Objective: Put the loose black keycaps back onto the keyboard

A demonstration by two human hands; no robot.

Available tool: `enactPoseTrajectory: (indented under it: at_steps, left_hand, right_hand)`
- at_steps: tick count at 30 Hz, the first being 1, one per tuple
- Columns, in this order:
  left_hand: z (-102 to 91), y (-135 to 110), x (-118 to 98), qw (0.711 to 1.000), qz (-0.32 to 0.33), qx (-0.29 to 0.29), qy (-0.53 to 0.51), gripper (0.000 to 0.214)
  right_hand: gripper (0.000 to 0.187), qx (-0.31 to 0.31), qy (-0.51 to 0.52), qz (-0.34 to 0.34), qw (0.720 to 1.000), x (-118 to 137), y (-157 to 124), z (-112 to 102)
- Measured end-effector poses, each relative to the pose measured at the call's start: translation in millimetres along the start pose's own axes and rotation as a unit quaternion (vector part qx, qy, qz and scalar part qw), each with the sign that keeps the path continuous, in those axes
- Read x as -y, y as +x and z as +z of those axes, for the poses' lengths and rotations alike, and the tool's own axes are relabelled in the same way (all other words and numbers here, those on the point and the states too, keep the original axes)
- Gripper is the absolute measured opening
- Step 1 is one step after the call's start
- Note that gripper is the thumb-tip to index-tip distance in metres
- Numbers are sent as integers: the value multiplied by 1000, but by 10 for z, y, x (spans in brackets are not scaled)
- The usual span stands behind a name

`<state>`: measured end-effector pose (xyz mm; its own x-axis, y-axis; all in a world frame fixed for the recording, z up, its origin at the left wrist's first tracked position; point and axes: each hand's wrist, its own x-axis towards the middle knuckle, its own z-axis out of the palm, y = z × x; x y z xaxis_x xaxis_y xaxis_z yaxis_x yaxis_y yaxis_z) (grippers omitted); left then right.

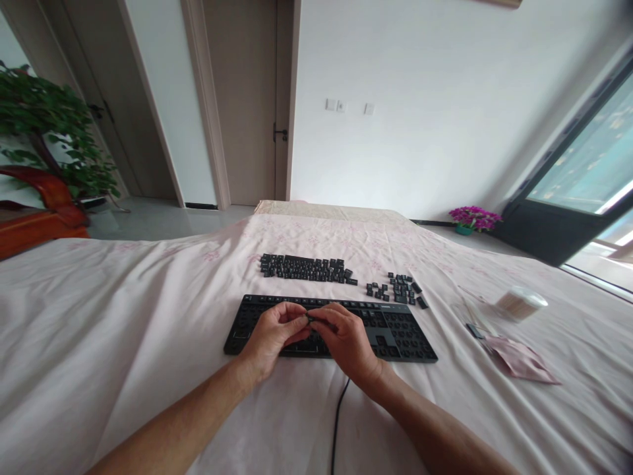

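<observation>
A black keyboard (413,333) lies across the cloth, most of its keycaps off and its top row of keys in place. Over its middle, my left hand (279,333) and my right hand (343,333) meet at the fingertips. Both pinch a small dark piece that looks like a keycap (310,318); the fingers partly cover it. Loose black keycaps (306,269) lie in rows behind the keyboard, and a smaller group of keycaps (403,288) is spread behind its right end.
To the right stand a clear round tub of cotton swabs (521,303) and a folded pink cloth (521,358), with a small dark-ended tool (475,330) beside it. A black cable (337,422) runs from the keyboard towards me. Pale flowered cloth (148,316) covers the surface.
</observation>
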<state>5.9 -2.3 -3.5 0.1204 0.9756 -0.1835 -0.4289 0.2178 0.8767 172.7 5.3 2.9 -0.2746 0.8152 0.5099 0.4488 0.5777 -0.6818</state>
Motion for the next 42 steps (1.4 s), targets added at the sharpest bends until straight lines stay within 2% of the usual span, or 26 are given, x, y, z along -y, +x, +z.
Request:
enactPoseTrajectory:
  at_steps: [9, 20, 25, 30, 33, 36, 37, 39, 42]
  left_hand:
    - [-18, 9, 22, 1000, 17, 18, 19, 31]
    - [3, -9, 5, 1000, -4, 15, 6, 35]
    - [11, -20, 3, 1000, -8, 16, 0, 35]
    - [-6, -22, 35, 999, -19, 42, 15, 32]
    - [9, -39, 30, 998, -21, 54, 29, 30]
    - [21, -49, -41, 994, -26, 69, 79, 31]
    - [9, -40, -84, 991, -21, 72, 108, 33]
    - [-62, 10, -189, 985, 34, 44, 164, 35]
    - [-307, 168, -341, 956, 163, -46, 239, 35]
  right_hand:
    - [20, 4, -6, -3, 1000, 0, -2, 0]
    - [24, 9, -17, -16, 1000, 17, -14, -18]
    - [24, 35, -72, -23, 997, 74, -11, -79]
    - [24, 70, -147, -29, 986, 179, -1, -139]
    - [23, 69, -168, -25, 983, 237, -8, -171]
    - [19, 58, -158, -17, 986, 188, -8, -250]
    - [18, 51, -148, -7, 988, 132, -5, -302]
    - [17, 26, -128, 26, 991, -44, 3, -451]
    - [16, -31, -108, 107, 988, -410, -12, -757]
